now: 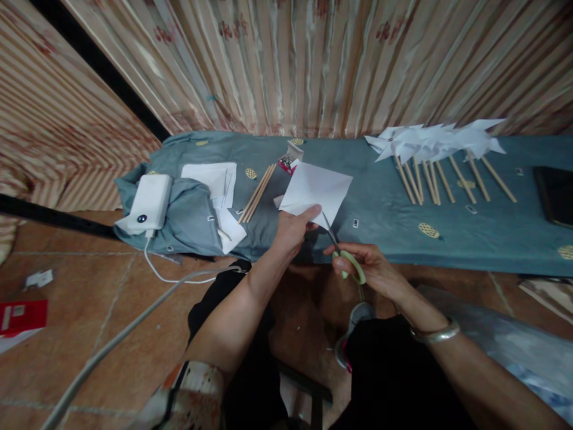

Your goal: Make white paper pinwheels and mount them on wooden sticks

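Observation:
My left hand [295, 230] grips a square sheet of white paper [317, 188] by its near edge, thumb on top. In my right hand [364, 263] is a pair of scissors [353, 266] with light green handles. Their blades point away from me and meet the sheet's near right part, beside my left thumb. Behind the sheet stands a small open box of pins [286, 162], red and white. Several thin wooden sticks [257, 194] lie together to the left of the sheet.
Several white paper pinwheels on sticks [441, 143] lie in a row at the right of the cloth-covered bench [389, 239]. At left are more white papers [228, 179] and a white power bank [150, 200] with a cable. A dark phone-like object [555, 194] sits far right.

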`<action>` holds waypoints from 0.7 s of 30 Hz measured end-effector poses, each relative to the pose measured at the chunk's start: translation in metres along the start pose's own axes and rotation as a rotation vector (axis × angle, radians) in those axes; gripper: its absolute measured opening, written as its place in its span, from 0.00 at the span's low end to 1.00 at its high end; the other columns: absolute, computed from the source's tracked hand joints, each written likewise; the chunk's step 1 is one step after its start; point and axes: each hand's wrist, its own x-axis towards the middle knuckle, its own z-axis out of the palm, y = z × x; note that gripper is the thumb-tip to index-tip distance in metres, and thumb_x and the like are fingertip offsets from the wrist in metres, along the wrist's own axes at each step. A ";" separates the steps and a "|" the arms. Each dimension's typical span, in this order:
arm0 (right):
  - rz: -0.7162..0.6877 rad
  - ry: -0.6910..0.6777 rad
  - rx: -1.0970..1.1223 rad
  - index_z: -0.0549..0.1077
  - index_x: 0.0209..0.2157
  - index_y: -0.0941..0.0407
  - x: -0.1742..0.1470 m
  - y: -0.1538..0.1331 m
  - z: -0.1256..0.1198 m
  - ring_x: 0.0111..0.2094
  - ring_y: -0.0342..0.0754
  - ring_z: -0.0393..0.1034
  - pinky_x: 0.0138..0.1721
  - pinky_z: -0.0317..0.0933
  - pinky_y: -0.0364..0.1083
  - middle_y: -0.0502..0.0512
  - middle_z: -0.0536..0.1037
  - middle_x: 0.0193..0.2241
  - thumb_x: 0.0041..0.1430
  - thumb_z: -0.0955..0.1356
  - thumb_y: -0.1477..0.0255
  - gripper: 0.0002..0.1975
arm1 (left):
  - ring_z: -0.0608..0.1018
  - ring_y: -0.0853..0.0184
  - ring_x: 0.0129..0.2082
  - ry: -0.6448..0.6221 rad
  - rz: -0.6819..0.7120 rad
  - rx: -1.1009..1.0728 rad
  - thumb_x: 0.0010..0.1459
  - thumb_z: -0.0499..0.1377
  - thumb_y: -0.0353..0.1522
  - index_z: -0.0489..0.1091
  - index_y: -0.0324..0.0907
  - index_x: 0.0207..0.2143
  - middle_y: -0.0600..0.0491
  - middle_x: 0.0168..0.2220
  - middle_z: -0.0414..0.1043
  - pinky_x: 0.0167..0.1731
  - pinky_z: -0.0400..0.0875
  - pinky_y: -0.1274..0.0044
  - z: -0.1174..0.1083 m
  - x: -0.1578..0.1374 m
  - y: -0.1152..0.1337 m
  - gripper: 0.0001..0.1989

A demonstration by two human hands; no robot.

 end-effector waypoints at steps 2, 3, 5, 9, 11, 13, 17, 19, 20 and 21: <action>0.008 0.000 0.018 0.77 0.32 0.58 0.000 0.000 0.000 0.20 0.38 0.59 0.22 0.55 0.41 0.46 0.68 0.18 0.40 0.75 0.50 0.26 | 0.75 0.71 0.25 0.006 -0.008 0.007 0.38 0.70 0.31 0.74 0.37 0.33 0.52 0.31 0.77 0.22 0.66 0.81 0.000 0.000 0.000 0.16; 0.014 -0.002 0.024 0.77 0.31 0.58 0.000 0.000 0.001 0.20 0.38 0.59 0.22 0.55 0.41 0.46 0.68 0.18 0.39 0.75 0.50 0.26 | 0.75 0.72 0.25 0.007 -0.011 0.009 0.38 0.69 0.31 0.74 0.37 0.33 0.52 0.31 0.77 0.22 0.66 0.81 0.000 0.000 0.000 0.16; 0.020 -0.006 0.023 0.77 0.32 0.58 0.000 -0.001 0.001 0.20 0.38 0.58 0.22 0.54 0.41 0.46 0.68 0.18 0.39 0.75 0.50 0.26 | 0.74 0.72 0.25 0.006 -0.008 0.004 0.38 0.69 0.31 0.74 0.38 0.32 0.52 0.31 0.77 0.22 0.66 0.81 0.000 0.001 0.000 0.15; -0.003 -0.006 -0.013 0.77 0.32 0.57 0.000 0.000 0.000 0.21 0.38 0.58 0.22 0.54 0.41 0.46 0.67 0.19 0.40 0.75 0.50 0.26 | 0.74 0.72 0.25 -0.002 -0.004 -0.004 0.39 0.69 0.30 0.74 0.38 0.31 0.52 0.31 0.77 0.22 0.67 0.81 0.000 0.001 0.000 0.14; -0.006 -0.011 -0.025 0.77 0.33 0.57 0.000 0.000 0.000 0.21 0.38 0.58 0.22 0.54 0.41 0.46 0.67 0.19 0.41 0.74 0.50 0.26 | 0.74 0.72 0.25 -0.004 -0.004 0.000 0.40 0.68 0.30 0.74 0.37 0.30 0.52 0.31 0.77 0.22 0.67 0.82 0.000 0.001 0.000 0.12; -0.002 -0.016 -0.025 0.77 0.33 0.57 0.001 0.000 0.000 0.20 0.38 0.58 0.21 0.54 0.41 0.46 0.67 0.18 0.41 0.74 0.50 0.26 | 0.75 0.72 0.25 -0.002 -0.003 0.000 0.39 0.68 0.30 0.74 0.37 0.29 0.52 0.31 0.77 0.22 0.67 0.82 0.000 0.000 0.000 0.11; 0.000 -0.007 -0.015 0.77 0.32 0.57 0.000 0.000 0.001 0.20 0.38 0.57 0.20 0.53 0.41 0.46 0.67 0.18 0.40 0.75 0.51 0.25 | 0.75 0.72 0.25 -0.003 -0.001 -0.015 0.39 0.69 0.30 0.74 0.38 0.30 0.52 0.30 0.77 0.22 0.67 0.82 0.000 0.000 0.001 0.13; -0.007 0.000 -0.011 0.77 0.32 0.57 0.000 0.001 0.001 0.20 0.38 0.57 0.20 0.53 0.40 0.46 0.67 0.18 0.40 0.75 0.51 0.25 | 0.75 0.72 0.25 -0.008 0.005 -0.027 0.39 0.69 0.30 0.74 0.38 0.30 0.53 0.30 0.77 0.22 0.67 0.82 0.000 -0.001 0.001 0.13; -0.010 0.003 -0.013 0.77 0.32 0.57 0.000 0.001 0.001 0.20 0.38 0.57 0.20 0.52 0.40 0.46 0.67 0.18 0.40 0.75 0.51 0.25 | 0.75 0.71 0.25 -0.006 0.006 -0.030 0.39 0.69 0.30 0.74 0.38 0.30 0.52 0.30 0.77 0.22 0.67 0.82 0.000 0.000 0.001 0.13; -0.013 0.003 -0.017 0.77 0.32 0.57 0.001 0.002 0.001 0.20 0.38 0.57 0.20 0.52 0.41 0.46 0.66 0.18 0.40 0.75 0.51 0.24 | 0.75 0.71 0.25 -0.002 0.003 -0.030 0.39 0.69 0.30 0.74 0.38 0.30 0.52 0.30 0.77 0.22 0.67 0.81 0.000 0.000 0.001 0.13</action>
